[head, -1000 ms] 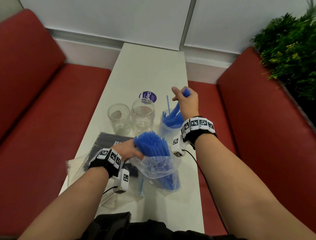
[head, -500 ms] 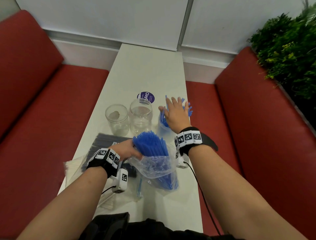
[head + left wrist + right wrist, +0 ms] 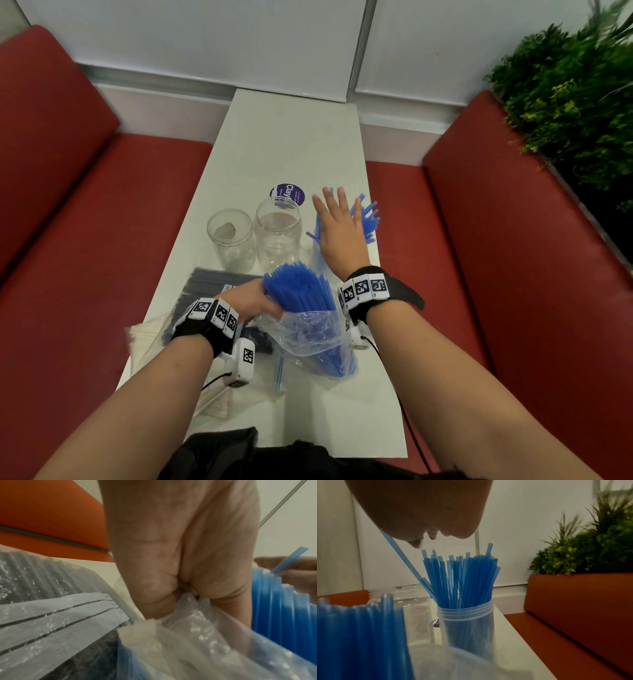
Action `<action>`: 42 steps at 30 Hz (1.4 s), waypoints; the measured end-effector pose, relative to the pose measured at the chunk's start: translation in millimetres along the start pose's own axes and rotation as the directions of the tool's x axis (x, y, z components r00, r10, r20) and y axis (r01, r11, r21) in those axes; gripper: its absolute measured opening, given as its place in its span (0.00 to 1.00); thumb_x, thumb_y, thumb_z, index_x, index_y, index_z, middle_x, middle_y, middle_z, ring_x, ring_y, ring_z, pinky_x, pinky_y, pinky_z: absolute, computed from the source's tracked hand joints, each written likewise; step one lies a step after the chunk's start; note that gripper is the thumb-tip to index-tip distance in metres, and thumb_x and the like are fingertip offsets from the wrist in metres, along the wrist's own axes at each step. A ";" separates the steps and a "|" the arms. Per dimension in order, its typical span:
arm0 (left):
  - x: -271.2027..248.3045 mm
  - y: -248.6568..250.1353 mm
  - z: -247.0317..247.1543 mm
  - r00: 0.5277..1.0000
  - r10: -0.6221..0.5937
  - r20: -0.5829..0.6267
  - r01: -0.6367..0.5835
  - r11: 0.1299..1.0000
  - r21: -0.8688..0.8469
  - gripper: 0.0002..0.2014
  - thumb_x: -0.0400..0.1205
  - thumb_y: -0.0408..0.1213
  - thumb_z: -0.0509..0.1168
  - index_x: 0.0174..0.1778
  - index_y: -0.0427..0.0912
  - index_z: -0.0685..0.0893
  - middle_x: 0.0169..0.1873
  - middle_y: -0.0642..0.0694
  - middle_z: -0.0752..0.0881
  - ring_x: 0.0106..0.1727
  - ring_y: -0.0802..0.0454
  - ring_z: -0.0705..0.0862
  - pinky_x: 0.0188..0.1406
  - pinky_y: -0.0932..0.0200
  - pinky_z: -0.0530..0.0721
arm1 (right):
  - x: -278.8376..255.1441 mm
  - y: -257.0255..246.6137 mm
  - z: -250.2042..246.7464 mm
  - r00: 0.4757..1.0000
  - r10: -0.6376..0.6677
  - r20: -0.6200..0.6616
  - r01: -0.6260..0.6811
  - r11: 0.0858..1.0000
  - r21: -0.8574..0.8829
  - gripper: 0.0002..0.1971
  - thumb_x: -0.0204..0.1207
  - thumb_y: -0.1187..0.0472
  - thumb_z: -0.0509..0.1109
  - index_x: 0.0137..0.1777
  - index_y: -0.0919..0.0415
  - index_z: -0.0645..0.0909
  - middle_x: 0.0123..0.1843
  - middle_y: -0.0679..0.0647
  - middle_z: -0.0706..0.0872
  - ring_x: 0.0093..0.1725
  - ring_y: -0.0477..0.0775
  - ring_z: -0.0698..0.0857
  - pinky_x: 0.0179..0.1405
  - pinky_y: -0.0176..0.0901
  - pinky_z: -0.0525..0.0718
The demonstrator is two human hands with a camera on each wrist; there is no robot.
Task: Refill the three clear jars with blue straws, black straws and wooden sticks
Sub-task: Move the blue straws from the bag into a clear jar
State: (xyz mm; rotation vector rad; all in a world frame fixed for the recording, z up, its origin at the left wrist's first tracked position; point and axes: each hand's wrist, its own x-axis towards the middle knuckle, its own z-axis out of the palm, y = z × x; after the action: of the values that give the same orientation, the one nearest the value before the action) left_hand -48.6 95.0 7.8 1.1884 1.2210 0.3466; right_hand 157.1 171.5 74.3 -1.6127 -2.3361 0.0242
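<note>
The long white table (image 3: pixel 291 137) is carrying everything between two red bench seats (image 3: pixel 102 222). The right hand (image 3: pixel 340 233) is reaching forward, palm down, its fingers (image 3: pixel 337 198) straight and spread, hovering flat over the tops of the blue straws (image 3: pixel 460 577) standing in the right clear plastic jar (image 3: pixel 467 626); from the right wrist view the straw tips are sitting just below the fingertips, one straw leaning out to the left, and contact is not clear. The left hand (image 3: pixel 251 298) is lying lower and nearer, its fingers curled round the gathered mouth of a crumpled clear plastic bag (image 3: pixel 308 337), with a thick bundle of blue straws (image 3: pixel 299 287) fanning up out of it just right of the knuckles. Under the left palm a flat clear pack of black straws (image 3: pixel 205 287) is lying on the table. Ahead of the left fingers the two other clear jars, the middle jar (image 3: pixel 277 236) and the left jar (image 3: pixel 231 240), are standing side by side without straws, just left of the straw-filled one. Beyond the right fingertips a round purple sticker (image 3: pixel 287 195) is lying on the tabletop.
</note>
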 end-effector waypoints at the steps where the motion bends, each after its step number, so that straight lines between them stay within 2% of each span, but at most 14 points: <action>1: 0.1 -0.5 -0.3 1.000 0.001 -0.007 -0.001 1.000 0.004 0.32 0.59 0.34 0.84 0.61 0.51 0.88 0.58 0.50 0.92 0.64 0.49 0.88 0.74 0.38 0.79 | -1.8 0.3 -3.0 0.999 0.045 -0.021 -0.044 0.997 0.061 0.31 0.85 0.72 0.54 0.89 0.57 0.59 0.91 0.55 0.56 0.91 0.59 0.46 0.88 0.64 0.39; 4: -0.3 -1.7 -1.4 1.000 0.001 -0.006 -0.001 1.000 0.013 0.30 0.60 0.34 0.83 0.59 0.53 0.89 0.57 0.50 0.92 0.63 0.49 0.88 0.73 0.38 0.80 | -5.5 -3.2 -19.4 0.963 0.085 -0.258 0.006 0.943 0.332 0.32 0.79 0.77 0.55 0.85 0.66 0.67 0.86 0.61 0.67 0.89 0.63 0.56 0.88 0.64 0.41; 6: 0.3 -2.4 -1.1 1.000 0.003 0.013 -0.003 1.000 0.016 0.29 0.60 0.34 0.84 0.58 0.54 0.90 0.57 0.50 0.92 0.63 0.50 0.88 0.73 0.39 0.79 | -7.1 -13.0 -26.7 0.907 -0.019 -0.422 0.162 0.938 0.306 0.27 0.83 0.71 0.57 0.83 0.66 0.70 0.84 0.60 0.71 0.88 0.62 0.61 0.88 0.67 0.45; 8: 1.4 -3.3 -0.2 1.000 0.009 0.020 -0.009 1.000 -0.001 0.29 0.60 0.32 0.83 0.58 0.52 0.90 0.57 0.48 0.92 0.64 0.48 0.88 0.74 0.37 0.78 | -7.4 -27.0 -26.4 0.869 -0.169 -0.465 0.291 0.935 0.204 0.24 0.87 0.63 0.57 0.83 0.65 0.70 0.85 0.59 0.71 0.88 0.61 0.61 0.87 0.70 0.48; 11: 2.5 -4.2 1.0 0.999 0.027 0.020 -0.027 0.999 -0.022 0.30 0.60 0.28 0.82 0.60 0.46 0.90 0.58 0.45 0.92 0.64 0.46 0.88 0.75 0.36 0.77 | -10.7 -36.7 -10.0 0.923 -0.304 -0.235 0.301 0.952 -0.050 0.26 0.91 0.57 0.55 0.87 0.62 0.64 0.89 0.57 0.63 0.90 0.61 0.55 0.87 0.70 0.44; 14: 1.3 -4.2 -0.5 0.999 0.033 0.025 -0.033 0.999 -0.012 0.28 0.63 0.27 0.81 0.60 0.48 0.90 0.57 0.46 0.92 0.62 0.49 0.89 0.73 0.38 0.79 | -17.9 -23.0 9.8 0.993 -0.068 0.100 0.088 0.972 -0.219 0.29 0.93 0.50 0.45 0.90 0.61 0.48 0.92 0.54 0.48 0.90 0.60 0.41 0.86 0.69 0.36; 16: -0.4 -4.6 -2.2 0.999 0.025 0.025 -0.025 1.000 -0.007 0.28 0.63 0.29 0.81 0.59 0.51 0.90 0.56 0.48 0.92 0.60 0.51 0.90 0.72 0.40 0.81 | -22.8 -10.8 17.3 0.982 0.024 0.189 0.026 0.966 -0.258 0.32 0.93 0.46 0.42 0.90 0.61 0.44 0.92 0.55 0.44 0.90 0.60 0.38 0.86 0.69 0.36; 22: 1.4 -6.7 -0.9 0.999 0.024 0.048 -0.022 0.999 -0.050 0.32 0.56 0.37 0.86 0.58 0.54 0.90 0.59 0.48 0.92 0.63 0.49 0.89 0.73 0.38 0.79 | -19.9 2.2 10.5 0.951 0.032 0.308 0.020 0.987 -0.162 0.32 0.92 0.43 0.46 0.91 0.53 0.43 0.92 0.59 0.41 0.90 0.60 0.38 0.87 0.66 0.37; 25: 4.9 -8.4 -1.8 0.998 0.021 0.064 -0.019 0.999 -0.045 0.36 0.54 0.41 0.88 0.60 0.53 0.89 0.60 0.47 0.91 0.65 0.47 0.88 0.74 0.36 0.78 | -19.4 1.0 -4.3 0.997 -0.005 0.078 0.000 0.998 0.064 0.26 0.91 0.54 0.56 0.88 0.56 0.61 0.89 0.61 0.60 0.89 0.63 0.53 0.88 0.67 0.49; 28: 6.7 -9.2 -3.6 0.998 0.017 0.059 -0.014 0.999 -0.041 0.34 0.56 0.39 0.87 0.60 0.55 0.89 0.60 0.48 0.91 0.65 0.49 0.87 0.74 0.36 0.78 | -32.0 5.1 -10.9 0.969 0.027 -0.245 0.073 0.917 0.393 0.16 0.84 0.65 0.61 0.67 0.62 0.84 0.62 0.58 0.88 0.63 0.60 0.84 0.65 0.61 0.81; 32: 8.5 -5.5 -1.2 0.998 0.030 0.049 -0.028 0.998 -0.048 0.34 0.58 0.34 0.85 0.63 0.51 0.88 0.60 0.48 0.91 0.65 0.50 0.87 0.74 0.38 0.78 | -56.6 4.6 -1.7 0.993 0.111 -0.049 -0.057 0.782 0.620 0.10 0.82 0.61 0.61 0.56 0.54 0.83 0.41 0.52 0.88 0.38 0.50 0.84 0.42 0.49 0.84; 36: 9.3 -1.9 -1.1 0.998 0.049 0.042 -0.046 0.996 -0.073 0.33 0.61 0.28 0.83 0.65 0.45 0.87 0.60 0.46 0.91 0.65 0.48 0.87 0.75 0.37 0.77 | -80.1 6.1 20.7 0.979 0.103 0.174 -0.195 0.713 0.674 0.18 0.77 0.64 0.66 0.66 0.52 0.77 0.58 0.47 0.84 0.55 0.44 0.82 0.54 0.30 0.77; 39: 9.7 -2.2 -2.4 0.998 0.037 0.052 -0.033 0.996 -0.077 0.35 0.62 0.27 0.82 0.66 0.46 0.86 0.61 0.47 0.90 0.67 0.48 0.86 0.76 0.38 0.76 | -91.2 6.9 34.8 0.898 0.104 0.427 -0.391 0.636 0.666 0.32 0.73 0.62 0.70 0.78 0.51 0.67 0.69 0.52 0.77 0.68 0.50 0.79 0.68 0.41 0.79; 42: 11.1 -2.7 -3.2 0.999 0.016 0.035 -0.014 0.998 -0.060 0.35 0.60 0.28 0.82 0.65 0.48 0.87 0.61 0.48 0.91 0.67 0.48 0.86 0.76 0.37 0.76 | -96.7 8.1 42.0 0.850 0.153 0.504 -0.493 0.567 0.660 0.35 0.73 0.64 0.73 0.80 0.51 0.66 0.67 0.54 0.80 0.67 0.55 0.80 0.66 0.47 0.82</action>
State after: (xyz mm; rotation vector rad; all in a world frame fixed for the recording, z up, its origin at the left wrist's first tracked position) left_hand -48.1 103.9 0.0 1.1484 1.1640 0.3691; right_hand 185.2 92.4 10.0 -1.5905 -1.7363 1.3777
